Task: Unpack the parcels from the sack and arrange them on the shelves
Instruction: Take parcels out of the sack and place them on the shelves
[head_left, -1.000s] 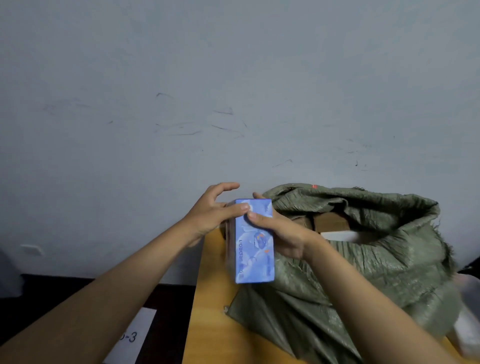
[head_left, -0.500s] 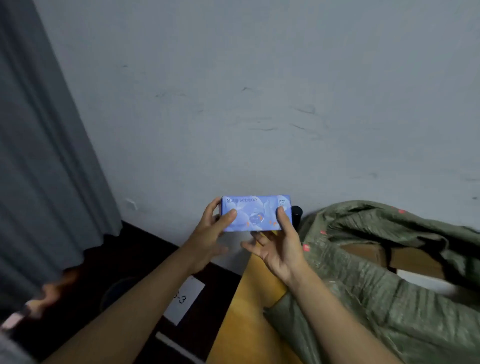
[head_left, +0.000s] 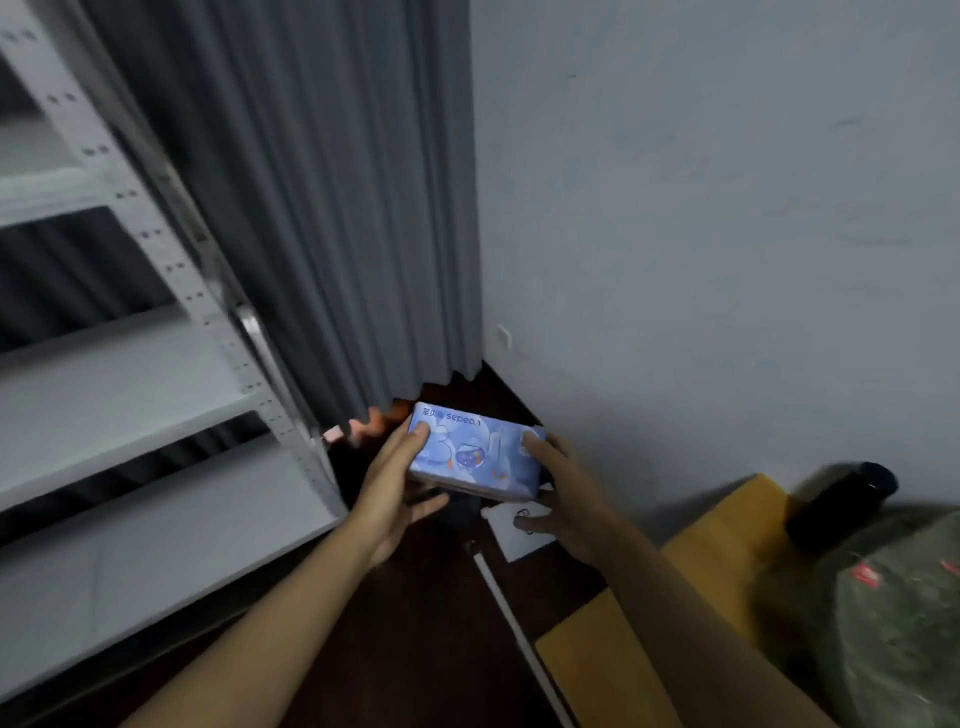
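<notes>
Grey shelves (head_left: 130, 374) beside; blue printed parcel (head_left: 475, 457) flat.

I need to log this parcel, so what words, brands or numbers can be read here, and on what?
"sepeo.1": on the top face of the blue box, after two Chinese characters too blurred to read.
A large pale "30" seems printed across that face; uncertain.
White paper sheet on the floor: a dark mark, unreadable.
Red tag on the green sack: too blurred.

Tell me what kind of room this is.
Probably a small storeroom or parcel sorting corner: grey metal shelving stands at left, a green woven sack sits on a yellow table, and both hands hold a blue parcel.
</notes>
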